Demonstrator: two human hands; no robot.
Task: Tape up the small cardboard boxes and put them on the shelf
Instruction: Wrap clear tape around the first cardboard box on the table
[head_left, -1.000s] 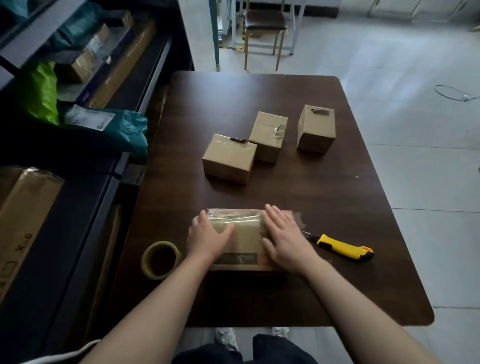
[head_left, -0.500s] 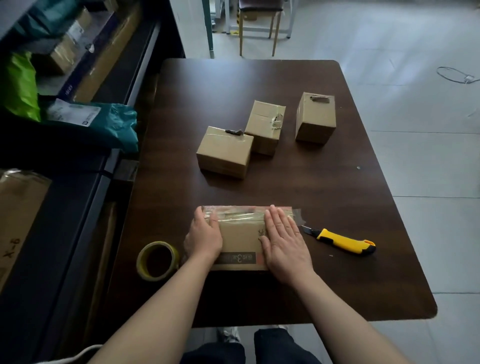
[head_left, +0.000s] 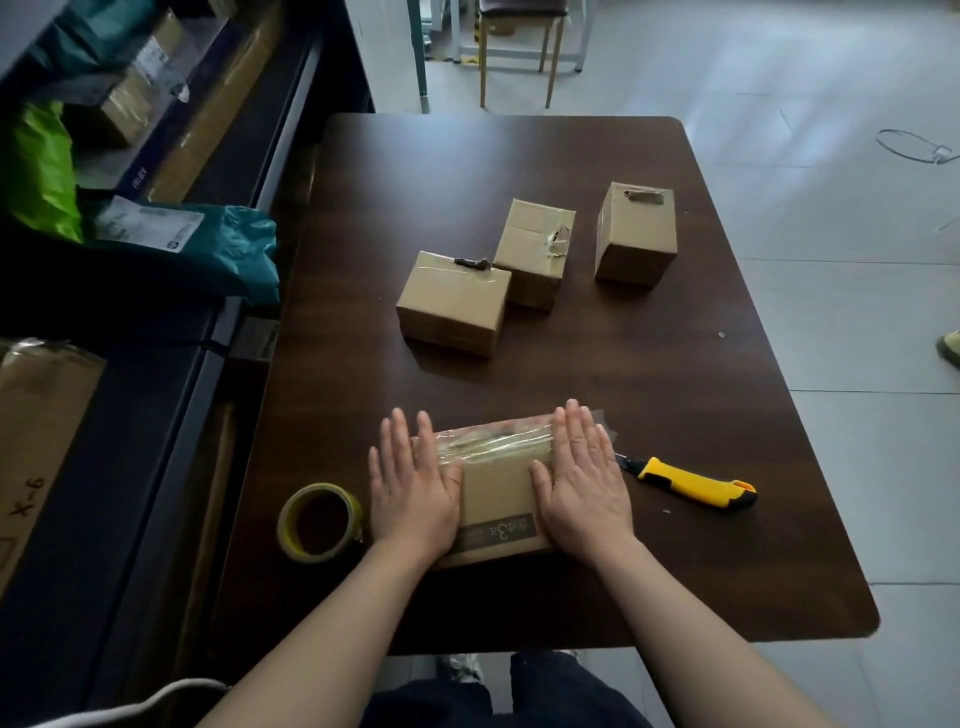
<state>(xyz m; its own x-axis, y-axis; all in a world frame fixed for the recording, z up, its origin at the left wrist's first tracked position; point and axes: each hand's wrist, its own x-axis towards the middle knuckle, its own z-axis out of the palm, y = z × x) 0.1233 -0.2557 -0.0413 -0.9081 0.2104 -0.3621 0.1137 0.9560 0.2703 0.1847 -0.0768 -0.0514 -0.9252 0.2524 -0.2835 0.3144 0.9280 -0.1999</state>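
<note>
Head view: left hand (head_left: 413, 488), right hand (head_left: 582, 483) lie flat, fingers (head_left: 399, 436) straight, on taped brown cardboard box (head_left: 498, 499); probably light, stiff; grip short sides.

Wooden chair (head_left: 519, 6) beyond dark table (head_left: 519, 156), teal parcel bag (head_left: 228, 260) left

Tape-wrapped flat box (head_left: 497, 493), three boxes (head_left: 452, 304) behind

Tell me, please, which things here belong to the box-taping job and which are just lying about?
Job: near box under left hand and right hand, tape roll, knife, left box, middle box, right box, shelf.
Lying about: teal mailer, green bag, chair, floor cable.
</note>
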